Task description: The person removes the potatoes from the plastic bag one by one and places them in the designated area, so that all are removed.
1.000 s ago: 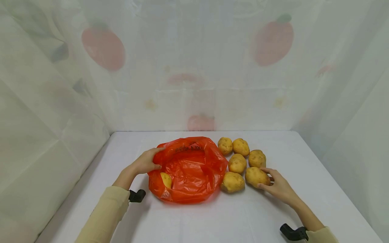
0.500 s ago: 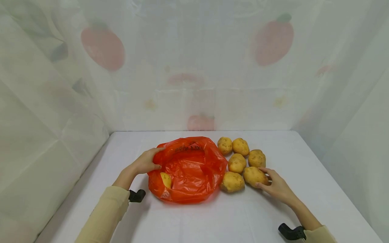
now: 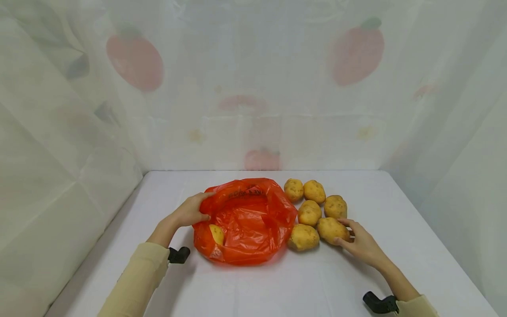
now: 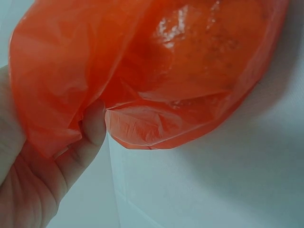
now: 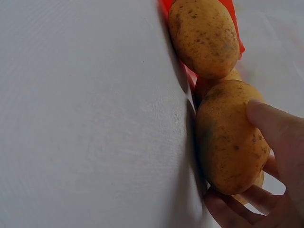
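Observation:
A red plastic bag (image 3: 245, 224) lies with its mouth spread on the table. My left hand (image 3: 191, 211) pinches its left rim; in the left wrist view thumb and fingers (image 4: 88, 137) hold the thin film. Inside the bag, at its lower left, one potato (image 3: 216, 234) shows; the film hides part of it. My right hand (image 3: 362, 244) holds a potato (image 3: 332, 230) on the table, thumb on the near side and fingers behind it. In the right wrist view, this potato (image 5: 232, 137) sits close to another potato (image 5: 204, 40) beside the bag.
Right of the bag, several more potatoes stand close together, among them a front one (image 3: 303, 237), a middle one (image 3: 309, 213) and a back one (image 3: 294, 190). White sheeting (image 3: 253, 88) with faded red prints hangs behind the white table (image 3: 277, 290).
Over the first half second my right hand shifted the held potato slightly left, toward the neighbouring potato. Since then it stays in place. The left hand and the bag have not visibly moved.

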